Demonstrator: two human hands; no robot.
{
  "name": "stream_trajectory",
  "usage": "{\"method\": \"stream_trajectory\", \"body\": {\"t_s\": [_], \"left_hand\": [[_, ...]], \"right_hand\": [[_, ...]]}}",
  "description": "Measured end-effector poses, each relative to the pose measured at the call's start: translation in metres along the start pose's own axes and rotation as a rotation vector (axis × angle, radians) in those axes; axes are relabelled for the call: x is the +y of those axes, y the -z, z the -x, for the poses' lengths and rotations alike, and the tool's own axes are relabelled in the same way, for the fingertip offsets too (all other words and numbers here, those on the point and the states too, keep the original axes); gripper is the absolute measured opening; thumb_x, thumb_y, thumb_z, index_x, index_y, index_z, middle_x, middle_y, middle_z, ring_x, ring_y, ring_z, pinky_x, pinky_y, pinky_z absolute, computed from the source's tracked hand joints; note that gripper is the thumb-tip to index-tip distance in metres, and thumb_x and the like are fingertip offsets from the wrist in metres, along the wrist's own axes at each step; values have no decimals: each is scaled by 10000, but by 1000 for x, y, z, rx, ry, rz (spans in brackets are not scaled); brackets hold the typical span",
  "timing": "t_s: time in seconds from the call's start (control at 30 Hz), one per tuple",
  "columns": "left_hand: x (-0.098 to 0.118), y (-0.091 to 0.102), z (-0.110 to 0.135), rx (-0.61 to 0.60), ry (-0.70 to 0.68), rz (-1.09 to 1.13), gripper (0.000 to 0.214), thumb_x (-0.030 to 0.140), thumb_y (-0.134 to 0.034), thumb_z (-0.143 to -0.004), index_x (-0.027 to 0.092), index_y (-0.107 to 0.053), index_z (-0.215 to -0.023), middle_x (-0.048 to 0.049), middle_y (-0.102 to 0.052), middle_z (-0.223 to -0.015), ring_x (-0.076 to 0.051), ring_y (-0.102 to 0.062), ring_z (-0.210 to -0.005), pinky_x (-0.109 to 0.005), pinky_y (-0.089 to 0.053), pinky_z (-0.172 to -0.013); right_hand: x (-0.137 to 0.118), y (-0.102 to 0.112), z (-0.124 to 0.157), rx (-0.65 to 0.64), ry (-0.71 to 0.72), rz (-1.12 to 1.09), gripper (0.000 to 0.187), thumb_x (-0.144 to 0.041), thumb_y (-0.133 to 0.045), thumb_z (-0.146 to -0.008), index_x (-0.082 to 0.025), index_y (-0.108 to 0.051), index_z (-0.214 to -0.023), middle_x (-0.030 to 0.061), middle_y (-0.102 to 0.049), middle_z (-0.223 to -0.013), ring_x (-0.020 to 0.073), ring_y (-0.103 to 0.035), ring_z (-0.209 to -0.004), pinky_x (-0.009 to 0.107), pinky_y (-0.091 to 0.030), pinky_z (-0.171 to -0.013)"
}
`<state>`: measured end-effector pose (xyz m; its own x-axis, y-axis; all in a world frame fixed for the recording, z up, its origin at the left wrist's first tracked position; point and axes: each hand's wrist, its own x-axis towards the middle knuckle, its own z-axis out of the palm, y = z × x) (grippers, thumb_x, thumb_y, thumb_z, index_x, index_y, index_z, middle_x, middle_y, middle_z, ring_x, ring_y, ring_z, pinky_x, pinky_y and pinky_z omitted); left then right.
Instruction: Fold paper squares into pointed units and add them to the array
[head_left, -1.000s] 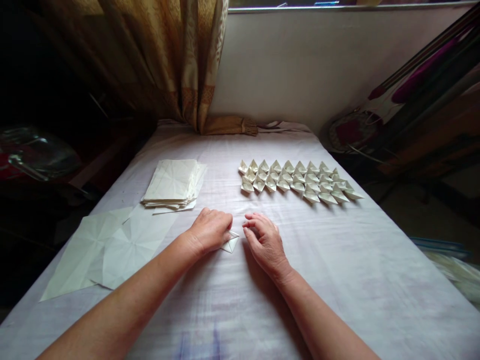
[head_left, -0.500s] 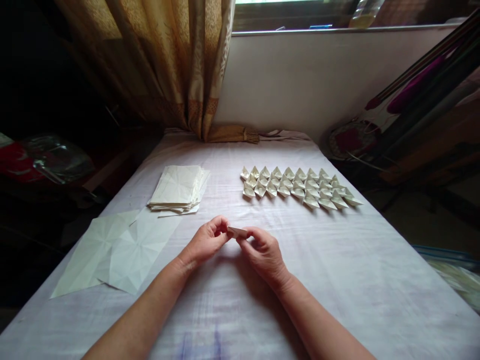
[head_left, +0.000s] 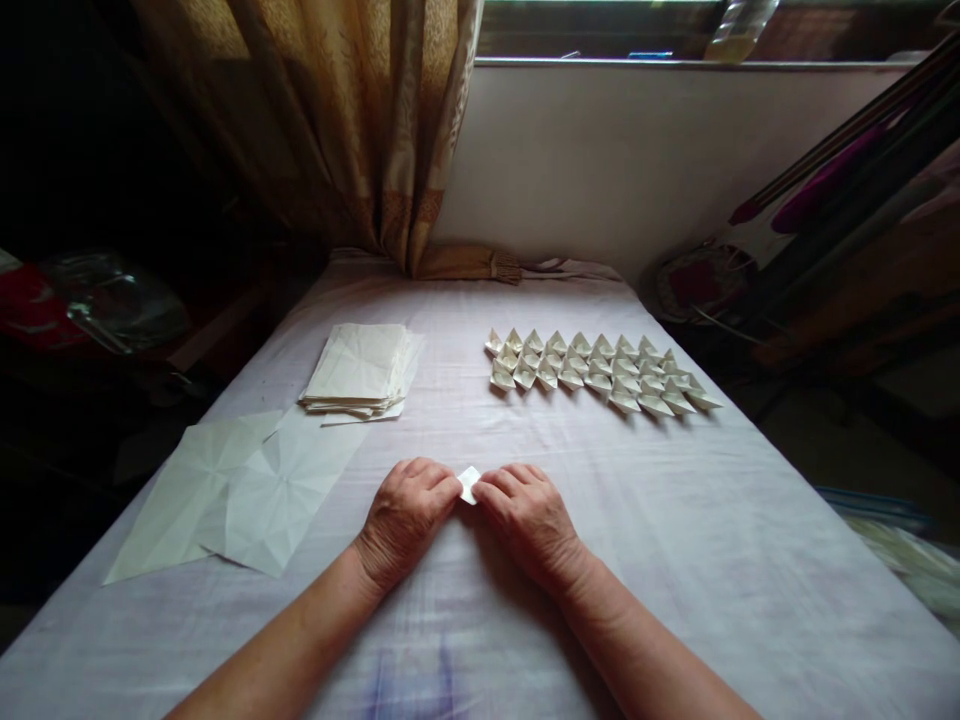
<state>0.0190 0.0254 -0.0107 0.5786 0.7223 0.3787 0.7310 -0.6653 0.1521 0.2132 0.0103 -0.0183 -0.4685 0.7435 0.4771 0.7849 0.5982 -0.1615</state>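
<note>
Between my two hands is a small piece of folded white paper point(head_left: 469, 485), its middle showing as a diamond shape. My left hand point(head_left: 411, 508) has its fingers closed on the paper's left side. From the right, my right hand point(head_left: 531, 512) pinches the other side, fingers curled with the knuckles up. Both hands hide the paper's outer ends. Beyond my right hand stand several small folded paper boats point(head_left: 574, 362) in close rows. A stack of creased paper sheets point(head_left: 356, 362) lies beyond my left hand.
Loose creased sheets point(head_left: 274, 495) overlap at the left on the pale tablecloth point(head_left: 660, 560). A gold curtain point(head_left: 405, 130) hangs down to the table's far edge. Behind is a white wall point(head_left: 600, 160) under a window ledge. Dark clutter flanks both sides.
My hands have turned knuckles-up and moved slightly down, toward the tablecloth. The folded paper has gone from a thin edge-on strip to a diamond face. The stack and boats stay put.
</note>
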Motion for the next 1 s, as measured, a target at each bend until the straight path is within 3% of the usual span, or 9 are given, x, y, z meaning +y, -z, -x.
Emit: {"method": "stream_trajectory", "body": {"t_s": [0.17, 0.37, 0.57, 0.87, 1.0], "left_hand": [[0, 0, 5, 9, 67, 93, 163, 261, -530, -939, 226, -674, -869, -32, -695, -900, -190, -594, -860, -339, -443, -793], [-3, 1, -3, -31, 231, 209, 80, 256, -621, -880, 219, -660, -820, -38, -674, -1012, -220, -569, -989, -381, -428, -886], [-1, -3, -11, -85, 293, 200, 117, 247, -577, -896, 208, -624, -796, -52, -645, -1098, -239, -531, -1082, -422, -394, -957], [2, -6, -16, -125, 333, 168, 150, 252, -547, -891, 203, -588, -755, -66, -619, -1151, -250, -512, -1108, -446, -377, -980], [-1, -5, -13, -146, 320, 196, 136, 277, -539, -909, 222, -612, -808, -50, -607, -1178, -244, -501, -1135, -439, -370, -995]], "right_hand": [[-1, 2, 11, -42, -109, -90, 144, -215, -545, -937, -243, -686, -954, 23, -704, -938, 175, -570, -821, 302, -401, -749], [3, -2, 9, -49, -325, -182, 181, -273, -561, -925, -215, -684, -806, 38, -678, -855, 188, -577, -834, 316, -398, -776], [-4, -1, -1, -39, -498, -137, 192, -257, -608, -868, -206, -631, -685, 27, -648, -787, 196, -562, -816, 334, -340, -762], [-5, 0, -4, -54, -591, -211, 188, -251, -656, -821, -203, -614, -645, 19, -663, -808, 193, -574, -839, 342, -327, -795], [-5, -1, -1, -26, -568, -287, 46, -242, -648, -825, -245, -686, -851, 27, -691, -935, 211, -586, -924, 374, -333, -861]]}}
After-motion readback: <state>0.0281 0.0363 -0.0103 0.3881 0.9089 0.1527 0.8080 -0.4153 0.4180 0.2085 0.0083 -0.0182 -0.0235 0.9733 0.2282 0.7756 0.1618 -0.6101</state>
